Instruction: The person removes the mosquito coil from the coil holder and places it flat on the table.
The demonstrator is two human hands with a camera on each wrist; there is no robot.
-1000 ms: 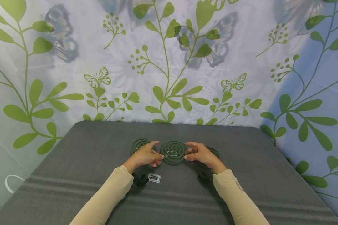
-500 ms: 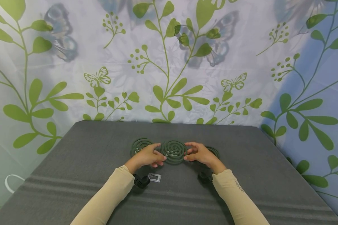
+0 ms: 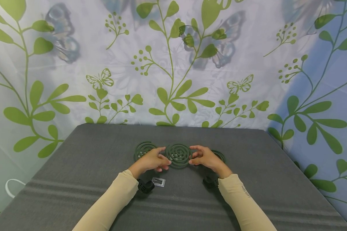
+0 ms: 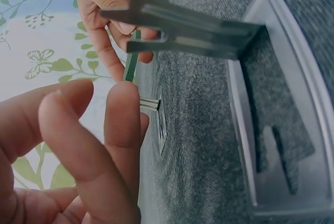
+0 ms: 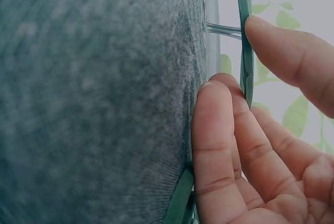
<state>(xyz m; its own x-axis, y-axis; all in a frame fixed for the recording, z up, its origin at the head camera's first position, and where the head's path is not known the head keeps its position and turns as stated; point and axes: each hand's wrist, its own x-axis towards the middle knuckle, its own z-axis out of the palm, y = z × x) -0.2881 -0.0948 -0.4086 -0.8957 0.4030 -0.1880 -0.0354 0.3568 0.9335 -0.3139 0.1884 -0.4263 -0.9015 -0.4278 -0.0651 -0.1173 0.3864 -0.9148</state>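
Note:
A green mosquito coil lies level over a thin metal coil stand, whose prong rises to its underside. My left hand holds its left edge, fingertips right at the rim in the left wrist view. At the opposite edge my right hand pinches the coil, thumb above and fingers below. Behind my left hand lies a second green coil, partly covered. A third coil shows past my right hand, mostly hidden. Nearer me, a loose metal stand sits on the cloth with its pronged strip bent up.
Grey cloth covers the table. A patterned curtain with leaves and butterflies hangs behind its far edge. Black wrist-camera mounts sit under both wrists. A white loop shows beyond the left table edge.
My left hand has shifted slightly right, up to the middle coil's left edge. The right hand and the coils look the same.

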